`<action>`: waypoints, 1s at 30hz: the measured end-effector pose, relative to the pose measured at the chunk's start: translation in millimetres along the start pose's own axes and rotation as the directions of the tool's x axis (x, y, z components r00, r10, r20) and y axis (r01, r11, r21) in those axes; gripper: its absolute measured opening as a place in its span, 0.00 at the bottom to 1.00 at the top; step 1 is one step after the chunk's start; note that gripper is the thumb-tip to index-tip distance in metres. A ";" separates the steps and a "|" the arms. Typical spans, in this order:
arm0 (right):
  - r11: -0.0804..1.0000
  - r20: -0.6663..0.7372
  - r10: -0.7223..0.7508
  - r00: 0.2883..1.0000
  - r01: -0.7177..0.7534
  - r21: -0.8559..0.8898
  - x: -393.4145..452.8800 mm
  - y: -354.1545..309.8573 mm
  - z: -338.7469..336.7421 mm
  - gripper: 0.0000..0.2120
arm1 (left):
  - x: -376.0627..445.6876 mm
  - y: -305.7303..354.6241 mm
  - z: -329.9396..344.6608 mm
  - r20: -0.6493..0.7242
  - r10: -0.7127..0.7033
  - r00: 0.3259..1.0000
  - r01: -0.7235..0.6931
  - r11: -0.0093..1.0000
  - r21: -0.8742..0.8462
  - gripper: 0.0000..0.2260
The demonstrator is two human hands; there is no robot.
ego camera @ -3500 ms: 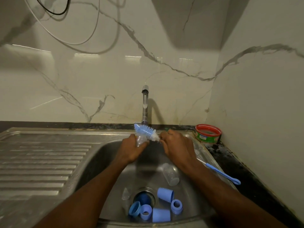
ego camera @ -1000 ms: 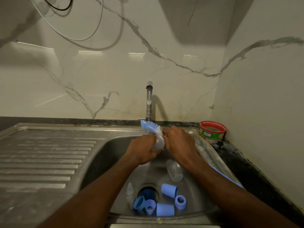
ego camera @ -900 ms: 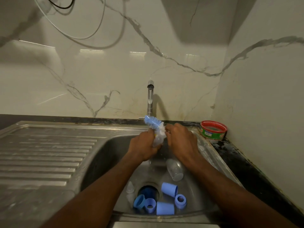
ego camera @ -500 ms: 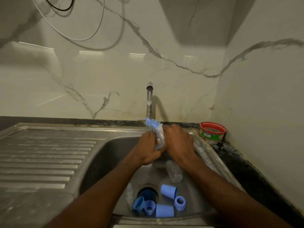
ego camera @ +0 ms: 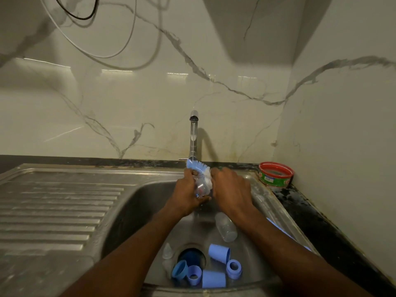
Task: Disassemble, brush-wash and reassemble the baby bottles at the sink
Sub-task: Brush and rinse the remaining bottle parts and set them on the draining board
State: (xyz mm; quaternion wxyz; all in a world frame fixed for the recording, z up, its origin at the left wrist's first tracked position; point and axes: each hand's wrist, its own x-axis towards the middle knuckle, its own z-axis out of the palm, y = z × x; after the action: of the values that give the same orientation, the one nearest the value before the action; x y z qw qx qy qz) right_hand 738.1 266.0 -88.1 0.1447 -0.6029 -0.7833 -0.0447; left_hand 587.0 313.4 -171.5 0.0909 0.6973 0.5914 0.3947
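Observation:
My left hand (ego camera: 186, 195) grips a clear baby bottle (ego camera: 201, 187) over the steel sink (ego camera: 132, 202), under the tap (ego camera: 194, 133). My right hand (ego camera: 232, 192) holds the blue-and-white bottle brush (ego camera: 198, 167), whose bristles lie against the bottle's top. The brush's blue handle (ego camera: 278, 228) runs back under my right forearm. A second clear bottle (ego camera: 225, 227) lies on the sink floor. Near the drain (ego camera: 191, 255) lie blue caps (ego camera: 219, 252), blue collar rings (ego camera: 234, 267) and clear teats (ego camera: 167, 250).
A ribbed draining board (ego camera: 57, 202) spreads to the left. A red-rimmed green tub (ego camera: 275, 174) stands on the dark counter (ego camera: 317, 224) at the back right corner. Marble walls close in behind and on the right. Cables (ego camera: 111, 54) hang on the back wall.
The brush head has worked back and forth at the bottle, and my left hand has turned the bottle slightly. Both hands stayed under the tap. The parts by the drain have not moved.

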 end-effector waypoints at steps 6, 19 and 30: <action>1.000 -0.011 -0.020 1.000 0.020 -0.015 -12.6 0.8 6.8 0.17 | 1.1 -4.5 -7.0 -0.057 -0.086 0.995 0.093 0.988 0.127 0.18; 0.993 -0.212 -0.115 0.971 0.117 -0.001 -14.2 7.2 5.4 0.05 | -1.5 0.3 -6.2 -0.082 -0.022 0.996 0.036 0.984 0.176 0.25; 0.997 -0.206 -0.070 0.976 0.073 0.006 -1.3 18.2 8.0 0.06 | 1.1 1.9 4.9 0.079 0.030 0.996 -0.041 0.990 0.138 0.28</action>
State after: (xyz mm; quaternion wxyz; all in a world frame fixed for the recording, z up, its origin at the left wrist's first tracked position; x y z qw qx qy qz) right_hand 754.4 271.6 -98.0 0.2270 -0.5656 -0.7856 -0.1068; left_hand 591.6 315.5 -173.1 0.0573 0.7270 0.6011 0.3270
